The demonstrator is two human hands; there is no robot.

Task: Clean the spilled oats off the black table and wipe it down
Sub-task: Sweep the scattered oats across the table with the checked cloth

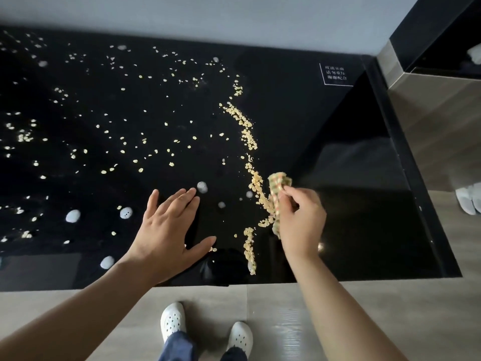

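A glossy black table (338,142) fills most of the view. Pale oats (248,138) lie in a wavy ridge from the back middle down to the front edge, and loose flakes (125,142) are scattered over the left half. My right hand (302,220) grips a folded checked cloth (278,188), whose left edge touches the ridge near the front. My left hand (169,225) rests flat on the table with fingers spread, left of the ridge. The surface right of the ridge has no oats on it.
The table's front edge (234,284) runs just above my white shoes (173,320) on a wooden floor. White printed text (335,73) marks the back right corner. A wooden cabinet (437,105) stands to the right, with white slippers (468,199) on the floor beside it.
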